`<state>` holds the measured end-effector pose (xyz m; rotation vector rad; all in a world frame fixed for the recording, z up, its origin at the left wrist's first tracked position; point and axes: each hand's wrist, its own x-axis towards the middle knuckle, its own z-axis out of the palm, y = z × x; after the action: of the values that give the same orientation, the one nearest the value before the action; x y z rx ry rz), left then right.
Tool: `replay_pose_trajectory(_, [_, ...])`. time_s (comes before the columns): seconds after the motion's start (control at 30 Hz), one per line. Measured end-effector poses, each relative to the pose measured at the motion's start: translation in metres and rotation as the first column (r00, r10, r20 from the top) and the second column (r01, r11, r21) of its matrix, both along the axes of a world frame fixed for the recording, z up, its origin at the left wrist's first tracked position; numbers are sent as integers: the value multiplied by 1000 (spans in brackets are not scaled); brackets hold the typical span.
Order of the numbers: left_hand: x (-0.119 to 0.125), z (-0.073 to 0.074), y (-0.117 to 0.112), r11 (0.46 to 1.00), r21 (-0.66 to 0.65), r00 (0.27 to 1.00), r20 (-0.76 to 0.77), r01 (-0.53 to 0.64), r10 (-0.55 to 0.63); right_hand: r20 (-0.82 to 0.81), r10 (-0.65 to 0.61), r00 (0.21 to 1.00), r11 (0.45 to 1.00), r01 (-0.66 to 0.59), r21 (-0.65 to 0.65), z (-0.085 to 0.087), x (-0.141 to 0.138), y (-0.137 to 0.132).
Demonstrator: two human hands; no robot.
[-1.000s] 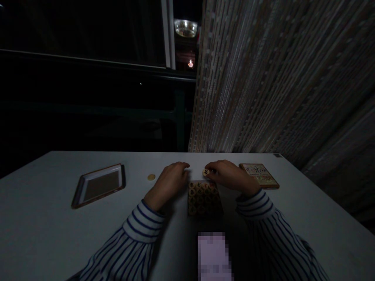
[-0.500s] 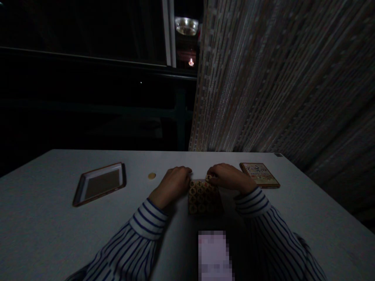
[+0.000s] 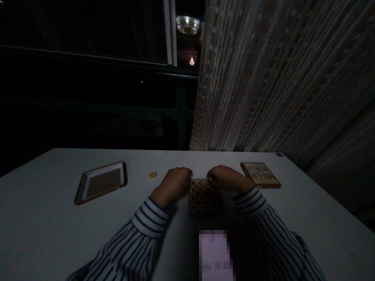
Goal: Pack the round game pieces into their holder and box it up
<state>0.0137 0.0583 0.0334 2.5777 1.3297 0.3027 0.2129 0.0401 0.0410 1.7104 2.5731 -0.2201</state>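
Rows of round wooden Chinese chess pieces (image 3: 202,189) with dark characters fill a small dark box (image 3: 206,214) in front of me. My left hand (image 3: 175,181) is closed at the box's far left corner, its curled fingertips mostly turned away from view. At the far right side, my right hand (image 3: 226,178) pinches a chess piece (image 3: 209,180) over the back row; the fingers cover most of it. A loose round piece (image 3: 152,175) lies on the table left of my left hand.
On the white table (image 3: 117,234), an open tray-like lid (image 3: 78,194) lies at left and a flat printed case (image 3: 261,174) at right. A blurred-out lit phone-like screen (image 3: 216,253) is nearest me. A string curtain (image 3: 228,97) hangs beyond the table.
My right fingers have lowered and closed in over the piece at the back row, so less of it shows. My left hand stays about where it was.
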Motion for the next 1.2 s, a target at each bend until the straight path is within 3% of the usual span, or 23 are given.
replay_pose_trajectory(0.37, [-1, -1, 0, 1000, 12, 1000, -17, 5, -4, 12, 14, 1000, 1000, -14, 17, -3, -2, 1])
replay_pose_trajectory(0.63, [-1, -1, 2, 1000, 26, 990, -141, 6, -3, 61, 23, 998, 1000, -23, -1, -4, -3, 2])
replay_pose_trajectory(1.2, [-1, 3, -1, 1000, 15, 986, -164, 6, -3, 104, -7, 995, 998, 13, -59, 3, -6, 0])
